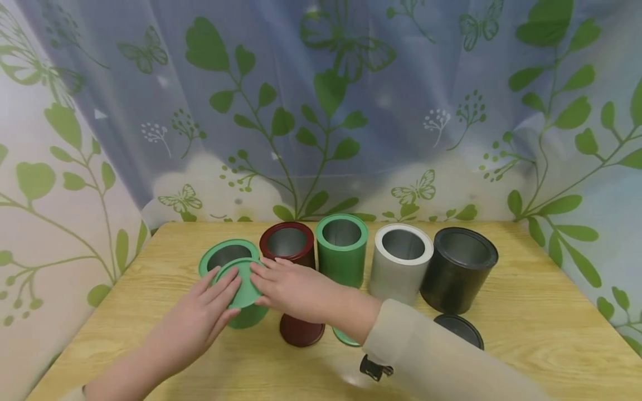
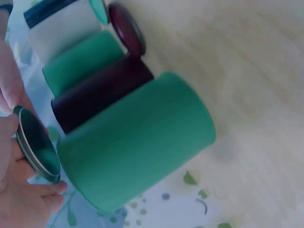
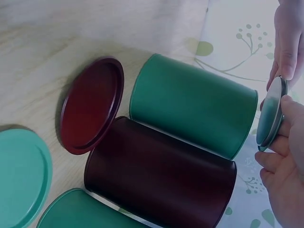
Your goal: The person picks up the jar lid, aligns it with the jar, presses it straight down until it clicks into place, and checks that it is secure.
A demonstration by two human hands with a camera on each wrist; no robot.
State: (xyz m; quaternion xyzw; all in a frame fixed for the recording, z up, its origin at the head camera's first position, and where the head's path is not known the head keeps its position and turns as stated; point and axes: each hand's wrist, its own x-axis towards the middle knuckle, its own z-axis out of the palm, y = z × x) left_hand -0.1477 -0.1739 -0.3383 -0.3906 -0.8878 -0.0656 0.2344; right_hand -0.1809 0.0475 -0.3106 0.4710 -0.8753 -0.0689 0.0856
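Both hands hold a green lid [image 1: 244, 282] tilted over the open mouth of the light green can [image 1: 220, 254] at the left end of the row. My left hand [image 1: 227, 291] lays its fingers on the lid's top, thumb at its near edge. My right hand [image 1: 262, 281] pinches the lid's right rim. In the left wrist view the lid [image 2: 37, 145] stands just off the can [image 2: 137, 142], with my left hand [image 2: 26, 190] round it. In the right wrist view the lid [image 3: 271, 114] sits between my right hand [image 3: 285, 156] and the left hand's fingers [image 3: 287, 47].
On the wooden table [image 1: 526, 312] stand an open dark red can [image 1: 287, 243], green can [image 1: 342, 248], white can [image 1: 400, 266] and black can [image 1: 458, 270]. In front lie a dark red lid [image 1: 302, 331], a green lid [image 1: 345, 337] and a black lid [image 1: 458, 329]. Leaf-printed curtains surround the table.
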